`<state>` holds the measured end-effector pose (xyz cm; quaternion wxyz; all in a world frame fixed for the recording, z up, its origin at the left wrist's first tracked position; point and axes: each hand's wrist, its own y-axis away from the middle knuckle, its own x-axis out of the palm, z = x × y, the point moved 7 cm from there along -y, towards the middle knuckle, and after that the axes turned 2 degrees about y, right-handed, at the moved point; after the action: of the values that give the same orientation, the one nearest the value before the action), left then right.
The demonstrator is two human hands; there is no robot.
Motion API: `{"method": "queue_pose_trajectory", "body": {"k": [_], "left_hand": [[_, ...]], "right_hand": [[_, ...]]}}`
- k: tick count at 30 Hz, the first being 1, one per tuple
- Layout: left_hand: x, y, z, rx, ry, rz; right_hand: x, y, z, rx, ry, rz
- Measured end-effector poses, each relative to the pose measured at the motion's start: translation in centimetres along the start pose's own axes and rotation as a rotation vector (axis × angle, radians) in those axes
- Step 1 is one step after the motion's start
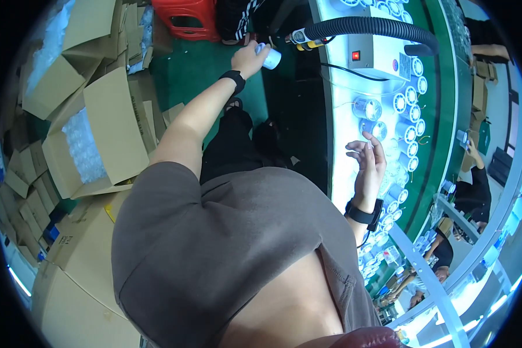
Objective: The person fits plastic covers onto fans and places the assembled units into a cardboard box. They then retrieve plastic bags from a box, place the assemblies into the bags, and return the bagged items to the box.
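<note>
My left hand stretches far forward over the floor, its fingers wrapped round a white cylindrical housing. Part of that housing is hidden by the fingers. On the right, my right hand is raised at the edge of the bright white table, fingers apart and holding nothing. Just beyond its fingertips stand two clear-sided cylindrical units with pale round ends. Several similar white cylinders with spoked round ends are lined up along the far side of the table, some with thin wires.
A grey box with a red switch stands on the table beneath a black corrugated hose. Open cardboard boxes with bubble wrap crowd my left. A red plastic stool and another person's leg are ahead. Other people work across the table.
</note>
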<state>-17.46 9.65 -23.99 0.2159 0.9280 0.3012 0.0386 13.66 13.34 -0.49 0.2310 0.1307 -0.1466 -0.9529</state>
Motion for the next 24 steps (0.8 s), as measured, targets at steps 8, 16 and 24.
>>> {"method": "queue_pose_trajectory", "body": {"k": [8, 16, 24], "left_hand": [[1.2, 2.8, -7.5, 0.575, -1.065, -0.177], [-3.2, 2.6, -3.9, 0.265, -0.766, -0.274], [-3.1, 10.2, 2.3, -0.363, 0.693, 0.071]], "right_hand": [[-2.4, 0.2, -0.7, -0.008, -0.040, -0.118], [-15.4, -1.6, -4.0, -0.168, 0.994, -0.626], [-15.4, -5.0, -5.5, -0.071, 1.556, -0.499]]}}
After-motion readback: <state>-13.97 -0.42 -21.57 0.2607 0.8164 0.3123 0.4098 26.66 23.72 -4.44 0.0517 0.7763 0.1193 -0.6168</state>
